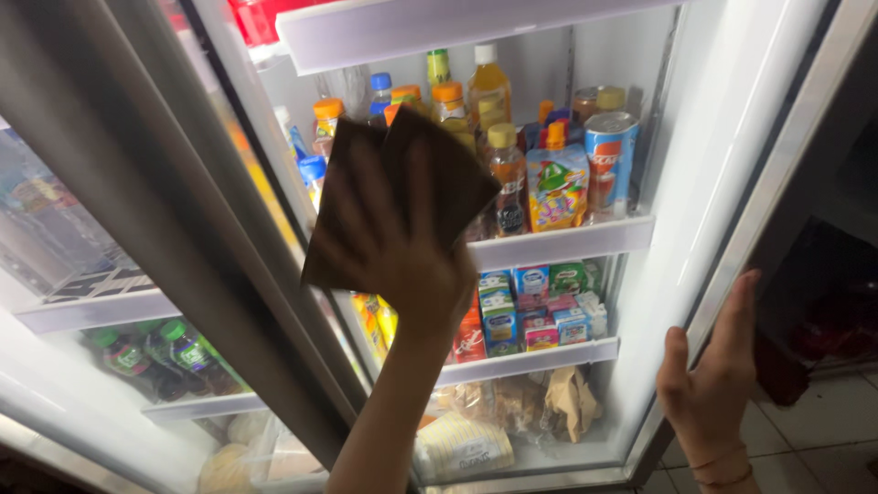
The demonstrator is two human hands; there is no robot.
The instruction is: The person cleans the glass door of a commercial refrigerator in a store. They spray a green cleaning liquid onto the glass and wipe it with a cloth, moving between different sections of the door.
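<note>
A tall glass-fronted drinks fridge (pixel 695 183) fills the view, its top and bottom cut off and its white shelves crowded with plastic bottles, a can and small cartons. In front of the upper shelf, the left hand (pixel 402 247) grips two flat, dark brown packets (pixel 439 174), motion-blurred and hard to identify. At the near right, the right hand (pixel 718 370) is open, fingers against the door frame.

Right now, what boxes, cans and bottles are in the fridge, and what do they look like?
Juice pouch: middle shelf, colourful, orange cap.
Can: beside the pouch, blue and red cylinder.
Bottles: behind, amber with orange and yellow caps.
Small cartons: shelf below, blue, green, pink boxes.
Green bottles: lower left, lying down.
</note>
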